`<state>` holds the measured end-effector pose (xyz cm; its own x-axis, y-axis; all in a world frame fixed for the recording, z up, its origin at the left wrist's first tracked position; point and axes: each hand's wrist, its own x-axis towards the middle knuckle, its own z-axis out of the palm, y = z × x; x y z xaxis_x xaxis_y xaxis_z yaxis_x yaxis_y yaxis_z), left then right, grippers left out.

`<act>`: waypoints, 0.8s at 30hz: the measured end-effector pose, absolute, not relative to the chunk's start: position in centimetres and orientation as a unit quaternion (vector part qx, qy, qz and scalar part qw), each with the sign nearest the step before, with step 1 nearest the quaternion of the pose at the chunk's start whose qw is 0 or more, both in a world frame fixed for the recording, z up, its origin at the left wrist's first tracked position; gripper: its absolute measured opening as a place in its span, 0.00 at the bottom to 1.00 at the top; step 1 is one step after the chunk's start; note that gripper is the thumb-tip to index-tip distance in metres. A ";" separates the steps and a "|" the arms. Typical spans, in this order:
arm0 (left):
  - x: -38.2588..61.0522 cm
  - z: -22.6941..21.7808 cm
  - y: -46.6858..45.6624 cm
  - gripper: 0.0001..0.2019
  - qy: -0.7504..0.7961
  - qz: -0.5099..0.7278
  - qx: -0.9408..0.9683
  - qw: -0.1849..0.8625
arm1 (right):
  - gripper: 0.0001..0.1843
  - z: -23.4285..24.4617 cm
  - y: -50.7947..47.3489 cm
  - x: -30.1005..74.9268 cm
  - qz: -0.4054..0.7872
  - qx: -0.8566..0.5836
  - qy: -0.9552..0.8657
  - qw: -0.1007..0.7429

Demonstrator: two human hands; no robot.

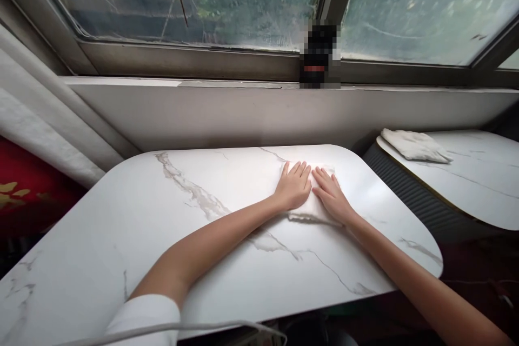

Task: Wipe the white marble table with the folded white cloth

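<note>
A folded white cloth [310,211] lies flat on a white marble-patterned table [227,173], toward its far right part. My left hand [294,186] rests palm down on the cloth's left side, fingers stretched out and pointing away from me. Beside it, my right hand [331,194] presses flat on the right side of the same cloth, with its fingers extended. The two hands are close together, their fingertips nearly meeting. Part of the cloth is hidden under them.
A second marble-patterned table [482,167] with a ribbed dark side stands at the right, bearing another white cloth [416,146]. Behind is a window ledge [203,85] with a blurred-out dark object [320,57]. A pale curtain [48,102] hangs at left; a grey cable [194,326] crosses the front.
</note>
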<state>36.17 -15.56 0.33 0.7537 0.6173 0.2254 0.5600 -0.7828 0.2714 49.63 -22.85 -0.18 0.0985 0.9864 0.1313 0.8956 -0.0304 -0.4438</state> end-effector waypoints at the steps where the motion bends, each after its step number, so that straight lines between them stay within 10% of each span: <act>1: 35.0 0.4 -16.7 0.24 0.299 0.149 0.937 0.100 | 0.30 -0.1 -24.8 48.9 0.137 -0.696 -0.667 0.227; 10: 25.1 1.1 -25.9 0.25 0.258 0.135 0.952 0.093 | 0.34 1.5 -34.7 41.3 0.204 -0.624 -0.731 0.186; 24: 27.7 0.2 -7.1 0.25 0.420 0.136 0.897 0.038 | 0.30 0.8 -11.7 41.0 0.011 -0.647 -0.754 0.113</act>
<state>27.65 -7.11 0.22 0.6109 0.7628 0.2119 0.7423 -0.6449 0.1819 40.98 -11.74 0.76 -0.1375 0.9783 0.1553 0.9732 0.1626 -0.1625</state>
